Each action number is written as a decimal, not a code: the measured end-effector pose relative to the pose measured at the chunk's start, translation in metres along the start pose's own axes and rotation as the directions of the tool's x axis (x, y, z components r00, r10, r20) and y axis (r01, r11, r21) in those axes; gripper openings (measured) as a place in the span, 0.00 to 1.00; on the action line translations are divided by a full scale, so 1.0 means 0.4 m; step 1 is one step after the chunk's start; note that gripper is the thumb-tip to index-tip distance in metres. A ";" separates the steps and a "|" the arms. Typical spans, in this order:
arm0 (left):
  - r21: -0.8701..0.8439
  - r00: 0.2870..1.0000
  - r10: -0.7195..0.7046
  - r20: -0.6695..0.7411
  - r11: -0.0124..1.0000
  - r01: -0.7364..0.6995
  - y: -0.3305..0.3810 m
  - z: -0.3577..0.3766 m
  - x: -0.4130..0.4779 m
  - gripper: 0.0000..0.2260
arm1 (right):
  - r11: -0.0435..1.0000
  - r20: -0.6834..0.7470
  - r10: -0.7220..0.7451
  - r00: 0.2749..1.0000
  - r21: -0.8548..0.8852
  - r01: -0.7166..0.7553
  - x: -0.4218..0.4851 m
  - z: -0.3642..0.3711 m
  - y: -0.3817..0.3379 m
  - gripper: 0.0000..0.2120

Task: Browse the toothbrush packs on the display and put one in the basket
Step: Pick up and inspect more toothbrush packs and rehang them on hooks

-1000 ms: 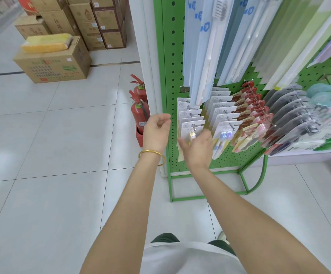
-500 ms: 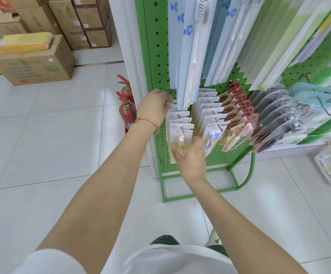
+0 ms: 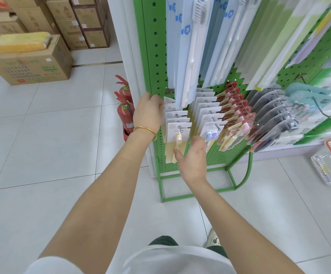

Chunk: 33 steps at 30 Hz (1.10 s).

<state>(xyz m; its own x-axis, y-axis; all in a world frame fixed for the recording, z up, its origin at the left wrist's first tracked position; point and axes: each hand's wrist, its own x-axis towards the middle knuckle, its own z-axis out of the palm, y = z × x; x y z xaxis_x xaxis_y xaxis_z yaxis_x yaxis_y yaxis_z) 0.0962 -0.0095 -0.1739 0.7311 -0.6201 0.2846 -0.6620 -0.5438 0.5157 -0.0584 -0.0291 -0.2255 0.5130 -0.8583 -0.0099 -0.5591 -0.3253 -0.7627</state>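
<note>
Fingers [image 3: 156, 101] of the left hand [image 3: 148, 115] were bent, with the tips against the rear cards of the leftmost row of toothbrush packs [image 3: 175, 115]; a pinch could not be confirmed. The right hand [image 3: 193, 161] lay open and held nothing, fingers loosely apart, thumb against the lower part of the front pack [image 3: 172, 131]. Long packs [image 3: 188, 56] hanging from the green display [image 3: 150, 46] overlapped the top of the row. Two fire extinguishers [image 3: 124, 115] stood just beside the display, with cardboard boxes [image 3: 32, 62] farther left. The basket [image 3: 326, 171] sat on the floor to the right, well apart from both hands; its contents could not be made out.
</note>
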 end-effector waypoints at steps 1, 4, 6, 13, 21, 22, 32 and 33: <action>-0.034 0.999 -0.032 -0.015 0.999 0.031 -0.007 0.000 -0.010 0.07 | 1.000 -0.001 -0.005 1.000 0.000 0.005 -0.003 0.000 0.001 0.29; -0.142 0.988 -0.148 -0.034 0.980 0.142 -0.032 -0.003 -0.046 0.07 | 1.000 -0.004 -0.013 1.000 0.008 0.013 -0.017 0.000 0.009 0.28; -0.268 0.961 -0.276 -0.035 0.929 0.257 -0.050 -0.011 -0.084 0.06 | 1.000 0.008 0.013 1.000 0.022 -0.013 -0.034 0.002 0.018 0.27; -0.476 0.849 -0.505 -0.153 0.791 0.385 -0.080 -0.051 -0.247 0.05 | 0.995 0.172 0.042 0.984 0.082 -0.057 -0.104 0.050 0.033 0.17; -0.710 0.739 -0.648 -0.183 0.607 0.357 -0.070 -0.100 -0.326 0.05 | 0.902 0.436 -0.162 0.885 0.430 -0.047 -0.137 0.033 -0.025 0.12; -0.733 0.726 -0.661 -0.189 0.587 0.344 -0.067 -0.103 -0.329 0.05 | 0.875 0.467 -0.162 0.869 0.475 -0.093 -0.139 0.022 -0.033 0.11; -0.532 0.879 -0.455 -0.142 0.784 0.320 -0.008 -0.075 -0.411 0.25 | 0.710 0.560 -0.034 0.828 0.596 -0.375 -0.152 0.010 -0.073 0.07; -0.501 0.897 -0.427 -0.118 0.805 0.317 -0.004 -0.075 -0.423 0.27 | 0.698 0.573 -0.019 0.820 0.595 -0.399 -0.148 0.009 -0.076 0.07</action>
<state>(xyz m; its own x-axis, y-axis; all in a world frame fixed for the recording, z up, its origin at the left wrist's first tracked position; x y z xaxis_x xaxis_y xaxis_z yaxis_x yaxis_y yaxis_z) -0.0214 0.1133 -0.1987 0.9575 -0.2572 0.1305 -0.2184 -0.3512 0.9105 -0.0693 0.0329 -0.2042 0.8040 -0.4702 -0.3639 -0.2073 0.3520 -0.9128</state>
